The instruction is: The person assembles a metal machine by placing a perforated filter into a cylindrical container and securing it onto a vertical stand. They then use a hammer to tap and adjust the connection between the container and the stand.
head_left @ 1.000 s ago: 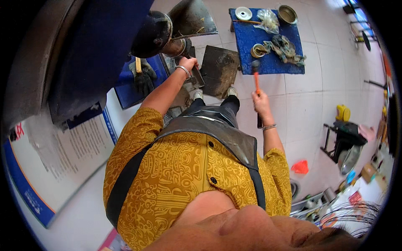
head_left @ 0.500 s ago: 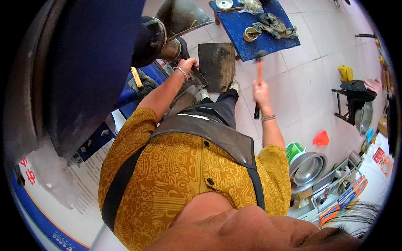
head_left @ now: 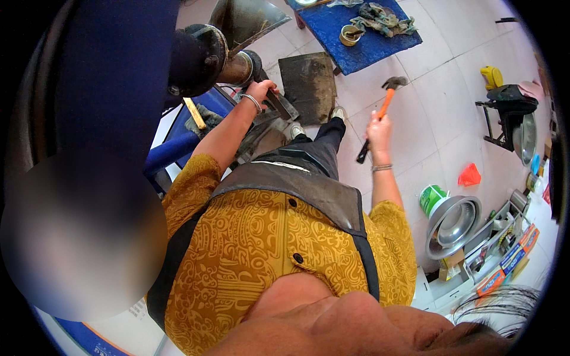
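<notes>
My right hand point(head_left: 380, 132) is closed round a claw hammer point(head_left: 386, 102) with an orange and black handle, held over the tiled floor with its dark head pointing away from me. My left hand point(head_left: 259, 92) grips a dark metal bar point(head_left: 286, 108) beside the machine's round metal outlet point(head_left: 236, 68). Whether the bar is fixed to the machine, I cannot tell. Beyond it on the floor lies a worn dark board point(head_left: 307, 80), with my shoes at its near edge.
A blue low table point(head_left: 380, 50) at the far side bears a small tin point(head_left: 350, 35) and a crumpled rag point(head_left: 383, 21). The big dark machine point(head_left: 196, 59) fills the left. At right are metal basins point(head_left: 454, 225), a green bucket point(head_left: 432, 199) and a black stand point(head_left: 504, 113).
The hammer has swung to the right and now tilts that way. My left hand stays on the bar. The whole view has shifted slightly.
</notes>
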Demonstrator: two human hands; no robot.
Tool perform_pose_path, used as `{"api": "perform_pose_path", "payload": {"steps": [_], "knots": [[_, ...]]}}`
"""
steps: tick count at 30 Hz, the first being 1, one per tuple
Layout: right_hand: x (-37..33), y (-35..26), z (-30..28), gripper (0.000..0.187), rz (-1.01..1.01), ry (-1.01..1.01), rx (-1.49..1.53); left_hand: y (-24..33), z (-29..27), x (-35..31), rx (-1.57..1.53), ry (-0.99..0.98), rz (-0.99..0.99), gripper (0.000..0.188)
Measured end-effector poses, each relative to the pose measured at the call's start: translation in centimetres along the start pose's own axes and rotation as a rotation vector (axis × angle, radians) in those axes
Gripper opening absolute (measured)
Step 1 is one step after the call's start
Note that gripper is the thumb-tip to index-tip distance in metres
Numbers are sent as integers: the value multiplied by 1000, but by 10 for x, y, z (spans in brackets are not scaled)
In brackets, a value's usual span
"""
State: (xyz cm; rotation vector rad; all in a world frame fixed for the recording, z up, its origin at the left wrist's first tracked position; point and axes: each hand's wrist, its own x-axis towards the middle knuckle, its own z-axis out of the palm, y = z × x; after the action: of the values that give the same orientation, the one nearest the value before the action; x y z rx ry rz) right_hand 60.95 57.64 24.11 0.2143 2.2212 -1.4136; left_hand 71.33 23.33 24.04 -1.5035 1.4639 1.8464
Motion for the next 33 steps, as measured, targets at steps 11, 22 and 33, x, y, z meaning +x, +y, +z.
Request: {"api": "perform_pose_path", "payload": {"steps": [11,22,33], "knots": [[-31,23,13,22,-66,-52,28,-11,-14,7,48,-40,72,22],[-51,38,37,25,22,-21,-15,-16,-23,9,59,-139,128,25],[-86,28,57,25,-148,-79,-98,-13,-26,-9,89,-154,54,26]]}}
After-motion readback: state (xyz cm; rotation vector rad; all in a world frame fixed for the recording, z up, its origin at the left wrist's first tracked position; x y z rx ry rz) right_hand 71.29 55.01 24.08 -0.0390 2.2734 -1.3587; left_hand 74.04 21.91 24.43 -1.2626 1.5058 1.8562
